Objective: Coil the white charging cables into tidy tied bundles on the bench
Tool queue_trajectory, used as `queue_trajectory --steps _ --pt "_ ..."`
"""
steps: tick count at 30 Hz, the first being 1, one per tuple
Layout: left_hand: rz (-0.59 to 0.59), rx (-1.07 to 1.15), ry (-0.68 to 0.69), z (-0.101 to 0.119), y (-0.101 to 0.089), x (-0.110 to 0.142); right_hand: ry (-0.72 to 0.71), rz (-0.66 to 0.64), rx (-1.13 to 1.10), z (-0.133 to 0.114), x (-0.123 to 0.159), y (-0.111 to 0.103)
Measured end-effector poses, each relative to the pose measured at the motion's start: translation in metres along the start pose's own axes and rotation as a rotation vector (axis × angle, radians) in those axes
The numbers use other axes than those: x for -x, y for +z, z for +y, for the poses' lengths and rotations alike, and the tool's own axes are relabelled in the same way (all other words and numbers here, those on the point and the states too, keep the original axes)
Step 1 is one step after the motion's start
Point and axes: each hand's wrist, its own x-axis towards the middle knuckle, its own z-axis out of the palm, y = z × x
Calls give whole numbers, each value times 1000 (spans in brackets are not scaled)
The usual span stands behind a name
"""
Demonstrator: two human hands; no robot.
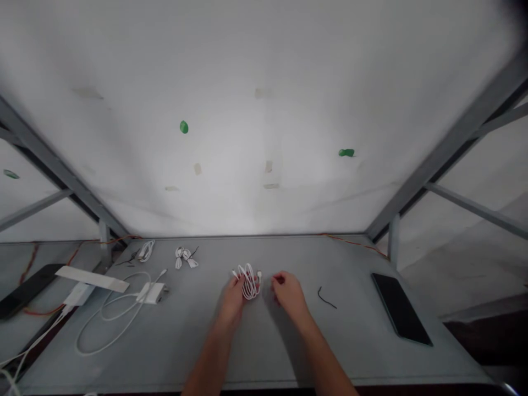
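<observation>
A white charging cable point(249, 282), wound into a loose oval coil, is held by my left hand point(234, 297) above the middle of the shelf. One plug points up at the coil's right side. My right hand point(287, 291) is just right of the coil, apart from it, with its fingers curled together; whether something small is pinched in them cannot be made out. A short black twist tie point(327, 299) lies on the shelf to the right of my right hand.
Grey shelf surface point(190, 330). Tied white cables point(186, 257) and another coiled cable point(146, 251) lie at back left. A white charger point(152, 292) with a long cable and a power strip point(78, 294) sit left. A dark phone point(401, 308) lies right. Metal frames flank both sides.
</observation>
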Motion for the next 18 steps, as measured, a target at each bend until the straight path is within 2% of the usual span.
queue_trajectory --steps 3,7,9,11,14,16,18 --pt "-15 30 -10 2 -2 0 128 -87 33 0 -7 2" --pt "-125 48 -2 5 3 7 197 -261 -247 -10 -8 14" --pt "-177 36 11 7 5 10 211 -285 -366 -13 -9 16" --pt "-162 3 38 12 -2 10 206 -277 -413 -12 -11 11" --pt "46 -172 86 31 -36 6 183 -180 -507 -1 -16 -19" --pt "233 -376 146 50 -74 4 181 -68 -556 10 -18 -51" --pt "389 -483 262 72 -116 4 152 29 -615 19 -18 -89"
